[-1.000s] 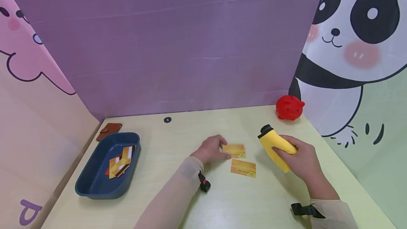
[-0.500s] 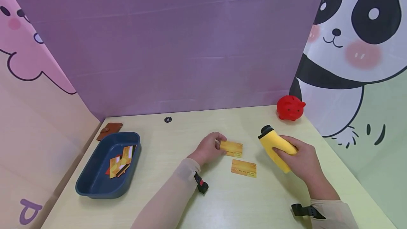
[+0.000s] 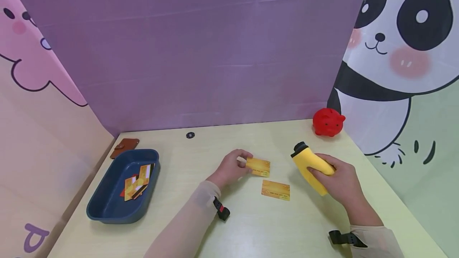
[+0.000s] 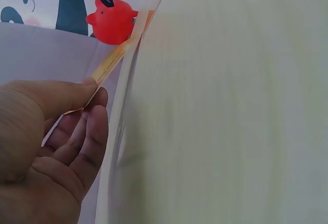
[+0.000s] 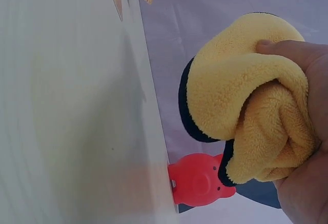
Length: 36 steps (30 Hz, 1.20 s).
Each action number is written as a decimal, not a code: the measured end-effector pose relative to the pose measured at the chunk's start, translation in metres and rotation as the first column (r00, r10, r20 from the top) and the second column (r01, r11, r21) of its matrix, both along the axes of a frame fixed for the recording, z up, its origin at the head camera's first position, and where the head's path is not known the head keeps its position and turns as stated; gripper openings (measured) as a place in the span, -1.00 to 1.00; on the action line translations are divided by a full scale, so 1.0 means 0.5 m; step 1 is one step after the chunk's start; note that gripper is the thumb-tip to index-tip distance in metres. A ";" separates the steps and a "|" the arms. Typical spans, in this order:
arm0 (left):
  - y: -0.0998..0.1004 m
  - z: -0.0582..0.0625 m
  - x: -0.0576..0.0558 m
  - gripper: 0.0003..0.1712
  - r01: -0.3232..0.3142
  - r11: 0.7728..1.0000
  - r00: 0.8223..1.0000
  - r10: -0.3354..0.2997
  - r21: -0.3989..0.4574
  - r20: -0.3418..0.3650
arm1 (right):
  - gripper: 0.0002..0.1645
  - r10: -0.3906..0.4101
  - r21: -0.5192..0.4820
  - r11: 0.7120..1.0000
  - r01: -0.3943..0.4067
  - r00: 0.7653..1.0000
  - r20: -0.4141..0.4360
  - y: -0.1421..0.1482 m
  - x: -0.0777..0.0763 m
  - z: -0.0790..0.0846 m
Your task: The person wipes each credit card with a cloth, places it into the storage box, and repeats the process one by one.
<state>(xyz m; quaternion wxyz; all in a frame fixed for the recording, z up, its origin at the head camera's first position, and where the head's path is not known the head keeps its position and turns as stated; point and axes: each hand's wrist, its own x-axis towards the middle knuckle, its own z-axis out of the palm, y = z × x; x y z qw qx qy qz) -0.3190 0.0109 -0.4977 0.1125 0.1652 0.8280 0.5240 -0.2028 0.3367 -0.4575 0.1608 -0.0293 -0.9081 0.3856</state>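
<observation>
My left hand [image 3: 231,168] pinches a gold bank card [image 3: 259,167] by its left edge. In the left wrist view the card [image 4: 108,65] sits between thumb and fingers, seen nearly edge-on. A second gold bank card [image 3: 275,190] lies on the table just in front of it, towards me. On the right, my right hand [image 3: 338,178] grips a folded yellow cloth [image 3: 310,169] with dark trim, above the table. The right wrist view shows its fluffy yellow folds [image 5: 225,90] bunched in the hand, the thumb pressed on top.
A blue tray [image 3: 94,206] at the left holds several bank cards [image 3: 138,182]. Behind it lies a brown leather card holder [image 3: 125,145]. A small black disc [image 3: 190,135] is near the back edge, and a red piggy bank [image 3: 328,122] stands at the back right corner.
My left hand has drawn the pinched card left and slightly away from me, widening the gap to the second card. The right hand with the cloth has stayed in place.
</observation>
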 end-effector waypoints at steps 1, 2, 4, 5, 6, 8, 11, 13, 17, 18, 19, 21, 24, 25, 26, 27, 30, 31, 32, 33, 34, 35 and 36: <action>-0.002 -0.002 0.001 -0.52 -0.003 1.000 1.000 0.003 0.018 0.007 | -0.30 0.001 0.000 1.000 -0.001 1.000 0.004 -0.001 0.000 0.000; -0.005 -0.004 0.002 -0.52 -0.003 0.999 1.000 0.003 0.036 0.010 | -0.29 0.004 -0.003 1.000 -0.004 1.000 0.013 -0.002 -0.001 0.000; -0.010 -0.005 0.005 -0.52 -0.007 0.998 1.000 0.005 0.065 0.018 | -0.28 0.005 -0.005 1.000 -0.005 1.000 0.025 -0.004 -0.003 -0.001; -0.014 -0.005 0.008 -0.52 -0.009 0.997 1.000 0.007 0.078 0.021 | -0.27 0.007 -0.007 1.000 -0.007 0.999 0.032 -0.006 -0.004 -0.002; -0.018 -0.004 0.011 -0.52 -0.011 0.996 1.000 0.009 0.087 0.021 | -0.27 0.008 -0.008 1.000 -0.008 0.999 0.037 -0.007 -0.005 -0.003; -0.026 0.002 0.018 -0.52 -0.015 0.995 1.000 0.014 0.096 0.020 | -0.28 0.009 -0.007 1.000 -0.009 0.999 0.041 -0.008 -0.006 -0.005; -0.040 0.010 0.030 -0.52 -0.024 0.994 1.000 0.023 0.103 0.011 | -0.28 0.013 -0.005 1.000 -0.013 0.999 0.044 -0.011 -0.006 -0.006; -0.050 0.011 0.037 -0.52 -0.028 0.993 1.000 0.028 0.115 0.007 | -0.27 0.018 -0.007 1.000 -0.017 0.998 0.057 -0.013 -0.005 -0.005; -0.068 0.010 0.050 -0.53 -0.038 0.987 0.999 0.037 0.155 0.007 | -0.25 0.025 -0.009 1.000 -0.025 0.996 0.080 -0.021 -0.005 -0.004; -0.073 0.010 0.054 -0.53 -0.040 0.986 0.999 0.039 0.163 0.007 | -0.25 0.029 -0.011 1.000 -0.028 0.996 0.079 -0.023 -0.004 -0.004; -0.078 0.010 0.058 -0.53 -0.042 0.985 0.999 0.042 0.168 0.004 | -0.25 0.034 -0.010 0.999 -0.033 0.997 0.076 -0.026 -0.004 -0.005; -0.088 0.011 0.069 -0.52 -0.048 0.983 0.999 0.049 0.175 -0.001 | -0.28 0.045 -0.013 0.999 -0.045 0.998 0.052 -0.031 -0.003 -0.006; -0.105 0.013 0.082 -0.52 -0.059 0.979 0.998 0.062 0.193 -0.011 | -0.33 0.064 -0.016 0.998 -0.064 0.998 0.005 -0.041 -0.001 -0.007; -0.110 0.014 0.087 -0.52 -0.060 0.977 0.998 0.064 0.203 -0.010 | -0.35 0.069 -0.014 0.998 -0.069 0.998 -0.007 -0.044 0.001 -0.007; -0.115 0.015 0.092 -0.52 -0.062 0.976 0.998 0.065 0.211 -0.009 | -0.37 0.071 -0.012 0.997 -0.072 0.997 -0.020 -0.048 0.002 -0.006; -0.119 0.015 0.096 -0.52 -0.063 0.973 0.998 0.066 0.220 -0.008 | -0.38 0.075 -0.013 0.997 -0.076 0.997 -0.027 -0.051 0.004 -0.005; -0.133 0.016 0.111 -0.52 -0.057 0.969 0.998 0.059 0.241 -0.002 | -0.39 0.088 -0.011 0.996 -0.089 0.996 -0.030 -0.064 0.007 -0.003; -0.137 0.016 0.116 -0.52 -0.055 0.967 0.998 0.057 0.249 -0.002 | -0.39 0.093 -0.013 0.996 -0.094 0.995 -0.029 -0.068 0.007 -0.002; -0.140 0.016 0.121 -0.52 -0.055 0.966 0.998 0.058 0.254 -0.001 | -0.39 0.098 -0.014 0.995 -0.098 0.995 -0.030 -0.073 0.007 -0.001; -0.144 0.017 0.126 -0.51 -0.055 0.964 0.998 0.057 0.260 0.000 | -0.39 0.103 -0.017 0.995 -0.103 0.994 -0.032 -0.078 0.008 0.000; -0.147 0.017 0.132 -0.51 -0.057 0.963 0.998 0.058 0.265 0.001 | -0.40 0.106 -0.016 0.994 -0.107 0.994 -0.036 -0.082 0.008 0.000; -0.149 0.018 0.137 -0.51 -0.058 0.961 0.998 0.060 0.272 0.002 | -0.40 0.109 -0.015 0.994 -0.109 0.993 -0.041 -0.086 0.008 0.001; -0.152 0.019 0.143 -0.50 -0.061 0.959 0.998 0.062 0.278 0.002 | -0.41 0.112 -0.016 0.993 -0.113 0.992 -0.048 -0.090 0.009 0.002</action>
